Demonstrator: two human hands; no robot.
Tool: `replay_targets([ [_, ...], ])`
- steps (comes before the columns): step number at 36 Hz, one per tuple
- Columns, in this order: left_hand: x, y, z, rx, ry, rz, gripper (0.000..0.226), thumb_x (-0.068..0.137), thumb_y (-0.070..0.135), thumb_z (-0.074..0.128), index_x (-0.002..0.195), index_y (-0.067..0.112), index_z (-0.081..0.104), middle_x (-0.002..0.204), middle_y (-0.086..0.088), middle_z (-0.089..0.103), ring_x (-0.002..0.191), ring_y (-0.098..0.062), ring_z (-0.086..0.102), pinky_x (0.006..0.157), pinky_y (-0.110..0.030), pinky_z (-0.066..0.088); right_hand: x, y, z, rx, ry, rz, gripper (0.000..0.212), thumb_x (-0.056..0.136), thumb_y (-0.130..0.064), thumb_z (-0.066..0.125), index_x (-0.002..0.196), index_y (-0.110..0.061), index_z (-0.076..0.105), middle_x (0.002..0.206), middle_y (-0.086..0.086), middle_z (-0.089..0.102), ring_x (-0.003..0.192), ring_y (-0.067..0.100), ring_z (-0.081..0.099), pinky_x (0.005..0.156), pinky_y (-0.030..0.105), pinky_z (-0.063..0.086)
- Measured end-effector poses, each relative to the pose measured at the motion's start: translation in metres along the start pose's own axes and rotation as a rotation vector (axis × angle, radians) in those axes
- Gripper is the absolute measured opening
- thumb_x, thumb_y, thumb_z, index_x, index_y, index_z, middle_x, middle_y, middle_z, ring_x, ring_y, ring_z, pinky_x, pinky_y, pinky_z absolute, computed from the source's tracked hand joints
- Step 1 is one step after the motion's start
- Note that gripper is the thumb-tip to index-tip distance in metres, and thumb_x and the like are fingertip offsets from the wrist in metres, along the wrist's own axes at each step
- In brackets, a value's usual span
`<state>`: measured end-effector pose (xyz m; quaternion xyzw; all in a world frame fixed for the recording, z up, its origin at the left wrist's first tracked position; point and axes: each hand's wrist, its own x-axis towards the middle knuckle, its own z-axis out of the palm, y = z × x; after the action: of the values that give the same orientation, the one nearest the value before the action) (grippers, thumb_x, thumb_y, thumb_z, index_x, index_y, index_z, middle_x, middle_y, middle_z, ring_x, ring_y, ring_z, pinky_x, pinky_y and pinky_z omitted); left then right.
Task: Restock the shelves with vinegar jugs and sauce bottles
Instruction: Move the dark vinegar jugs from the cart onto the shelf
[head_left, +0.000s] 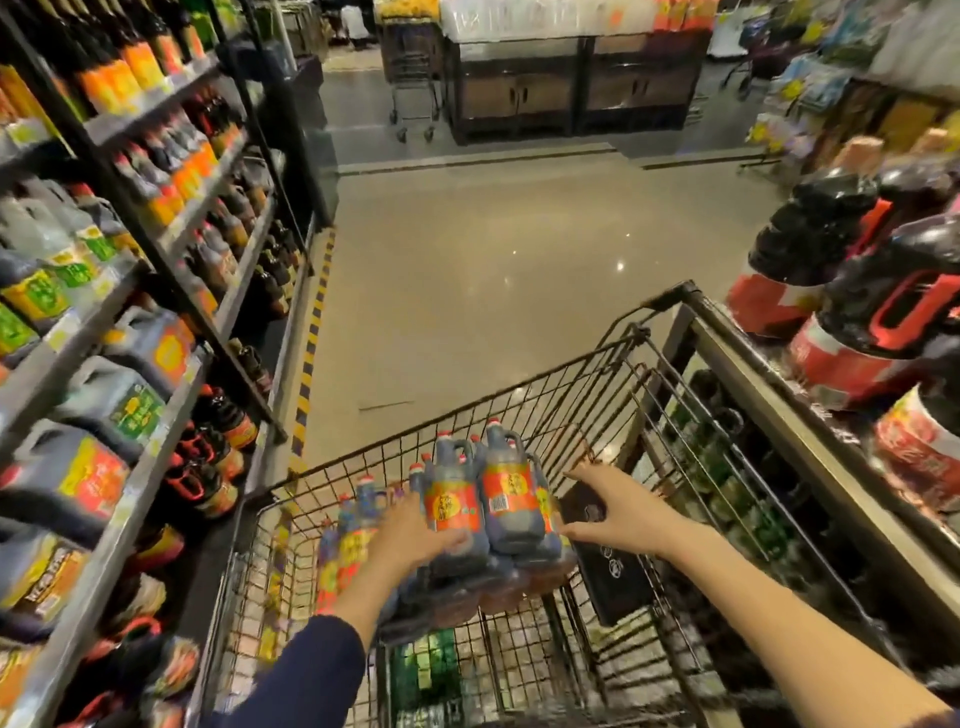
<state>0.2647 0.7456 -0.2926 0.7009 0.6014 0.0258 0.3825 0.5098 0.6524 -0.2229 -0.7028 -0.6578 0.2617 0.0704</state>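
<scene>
Dark vinegar jugs (511, 496) with orange-red labels and red caps stand bundled in a wire shopping cart (550, 395). My left hand (415, 530) presses against the left side of the bundle, fingers curled on the jug's label. At the bundle's right side, my right hand (608, 506) has its fingers spread, thumb touching the lower edge. More bottles (358, 525) with yellow labels lie in the cart to the left. Green packs (426, 670) sit under the upper basket.
Shelves (130, 374) on the left hold dark jugs and sauce bottles with price strips. On the right, a counter (810, 431) carries big dark jugs with red handles (893, 312). Bare shiny floor (493, 249) lies ahead, with another cart (413, 78) and a dark display stand (571, 88) beyond.
</scene>
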Motion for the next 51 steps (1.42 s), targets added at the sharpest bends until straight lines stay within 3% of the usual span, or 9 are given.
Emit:
replay_targets([
  [7,0.081,-0.043,0.056,-0.035,0.003,-0.198,0.120,0.036,0.095,0.052,0.129,0.019,0.046,0.121,-0.005,0.061,0.106,-0.026,0.061,0.090,-0.044,0.050,0.030,0.009,0.009,0.074,-0.053,0.082,0.062,0.081,-0.043,0.068,0.133,-0.018,0.046,0.131,0.003,0.052,0.117,0.016,0.049,0.098,0.029,0.041],
  [11,0.065,-0.007,0.046,0.011,0.021,-0.235,0.112,0.055,0.080,0.065,0.138,0.011,0.035,0.135,-0.010,0.050,0.122,-0.031,0.051,0.097,-0.043,0.043,0.042,0.011,0.016,0.112,-0.078,0.127,0.060,0.082,-0.037,0.069,0.133,-0.015,0.046,0.132,0.004,0.052,0.118,0.015,0.050,0.098,0.028,0.041],
  [21,0.080,-0.004,0.050,-0.054,-0.013,-0.358,0.117,0.059,0.069,0.073,0.142,0.003,0.025,0.139,-0.014,0.044,0.124,-0.033,0.048,0.095,-0.040,0.043,0.061,0.008,0.031,0.151,-0.116,0.159,0.062,0.085,-0.030,0.067,0.139,-0.014,0.040,0.138,0.003,0.050,0.123,0.013,0.047,0.089,0.012,0.032],
  [29,0.090,-0.022,0.047,-0.164,-0.081,-0.351,0.129,0.031,0.080,0.066,0.134,0.007,0.039,0.126,-0.009,0.058,0.109,-0.028,0.060,0.090,-0.040,0.051,0.073,0.000,0.039,0.147,-0.156,0.195,0.069,0.081,-0.034,0.070,0.139,-0.014,0.040,0.135,0.004,0.050,0.121,0.015,0.048,0.097,0.023,0.038],
  [33,0.078,-0.017,0.033,-0.182,-0.100,-0.332,0.085,0.057,0.060,0.079,0.120,0.011,0.051,0.116,-0.007,0.063,0.101,-0.025,0.063,0.082,-0.031,0.050,0.081,-0.005,0.041,0.164,-0.173,0.175,0.056,0.082,-0.028,0.069,0.131,-0.012,0.049,0.126,0.007,0.057,0.114,0.018,0.055,0.093,0.026,0.042],
  [42,0.061,-0.043,0.015,-0.369,-0.068,-0.289,0.048,0.054,0.048,0.087,0.083,0.023,0.058,0.094,-0.001,0.070,0.084,-0.018,0.067,0.081,-0.034,0.055,0.108,-0.009,0.067,0.254,-0.164,0.291,0.029,0.082,-0.028,0.070,0.103,-0.016,0.054,0.099,0.004,0.064,0.087,0.014,0.060,0.073,0.019,0.045],
  [44,0.056,-0.048,0.010,-0.434,-0.063,-0.292,0.051,0.051,0.047,0.089,0.085,0.024,0.058,0.094,0.000,0.070,0.086,-0.018,0.068,0.083,-0.039,0.056,0.116,-0.011,0.079,0.254,-0.129,0.366,0.043,0.075,-0.041,0.072,0.102,-0.017,0.050,0.095,0.000,0.061,0.085,0.014,0.059,0.075,0.024,0.049],
  [47,0.050,-0.053,0.001,-0.468,-0.046,-0.279,0.052,0.053,0.046,0.088,0.091,0.026,0.059,0.095,0.003,0.070,0.087,-0.015,0.067,0.084,-0.037,0.055,0.131,-0.004,0.105,0.249,-0.095,0.500,0.101,0.052,-0.068,0.070,0.129,-0.011,0.039,0.113,0.006,0.058,0.099,0.021,0.061,0.087,0.038,0.052],
  [51,0.043,-0.056,-0.008,-0.555,-0.014,-0.289,0.053,0.051,0.044,0.090,0.092,0.026,0.061,0.094,0.004,0.071,0.086,-0.013,0.068,0.085,-0.039,0.056,0.143,-0.012,0.121,0.213,-0.046,0.624,0.115,0.058,-0.063,0.077,0.141,-0.006,0.021,0.134,0.014,0.046,0.120,0.030,0.052,0.096,0.042,0.045],
])
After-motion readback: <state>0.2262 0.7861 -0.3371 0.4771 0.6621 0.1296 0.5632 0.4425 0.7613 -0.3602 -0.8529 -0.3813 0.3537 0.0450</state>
